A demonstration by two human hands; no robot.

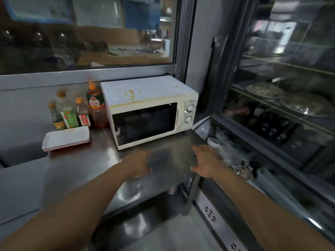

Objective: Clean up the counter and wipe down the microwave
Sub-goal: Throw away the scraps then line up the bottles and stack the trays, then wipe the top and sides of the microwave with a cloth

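Presently: grey cloth (172, 156) held stretched above counter's (81, 165) front right corner, left hand (139, 164) and right hand (204, 161) pinching opposite edges, fingers curled. Likely soft, light, limp; best bunched in one palm. Stained microwave (148, 107) at back right corner, door closed.

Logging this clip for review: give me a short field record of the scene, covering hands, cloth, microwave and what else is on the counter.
left hand: holds the left edge of the cloth
right hand: holds the right edge of the cloth
cloth: grey, blurred, stretched between both hands in front of the microwave
microwave: white, door shut, yellow stains on top, two knobs at right
counter: steel, shiny
bottles: four, left of the microwave
trays: white stack, in front of the bottles
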